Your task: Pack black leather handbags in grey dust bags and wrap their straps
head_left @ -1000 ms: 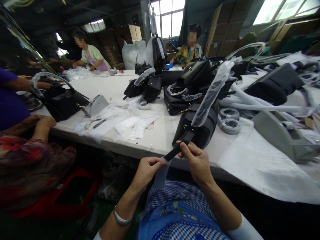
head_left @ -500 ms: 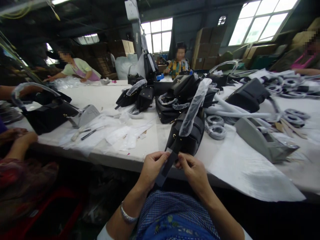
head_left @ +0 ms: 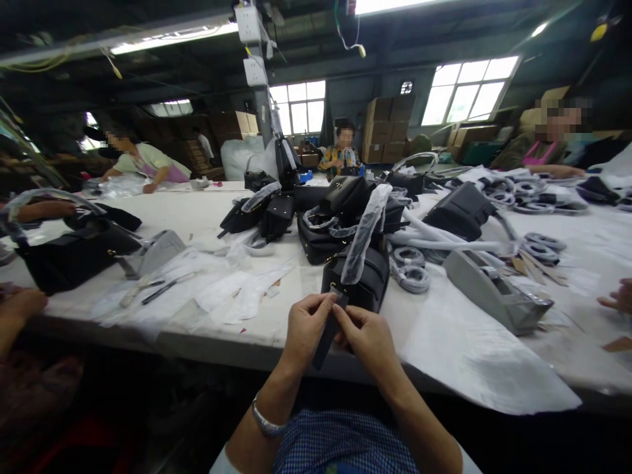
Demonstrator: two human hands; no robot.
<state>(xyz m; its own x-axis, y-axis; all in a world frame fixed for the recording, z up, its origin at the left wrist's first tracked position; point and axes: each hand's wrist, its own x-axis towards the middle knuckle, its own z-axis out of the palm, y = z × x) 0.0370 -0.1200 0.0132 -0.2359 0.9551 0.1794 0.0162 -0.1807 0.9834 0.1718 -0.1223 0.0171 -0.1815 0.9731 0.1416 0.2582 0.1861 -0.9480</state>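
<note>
A black strap (head_left: 324,343) hangs down from the near end of a black handbag (head_left: 368,276) at the table edge. My left hand (head_left: 307,327) pinches this strap between thumb and forefinger from the left. From the right, my right hand (head_left: 368,334) pinches it too, the two hands' fingertips close together. The handbag's handle (head_left: 364,240) is wrapped in clear plastic and leans up over the bag. Gold-coloured fittings show just above my fingers. What lies under my right fingers is hidden.
More black handbags (head_left: 330,224) are heaped behind. A grey tape dispenser (head_left: 494,289) and coils of wrapped handles (head_left: 411,268) lie to the right, above a white sheet (head_left: 474,349). On the left are another dispenser (head_left: 160,253) and a co-worker's hand (head_left: 22,306).
The view has tilted up and shifted slightly. My right hand has moved in toward my left on the strap. A co-worker's hand now shows at the right edge.
</note>
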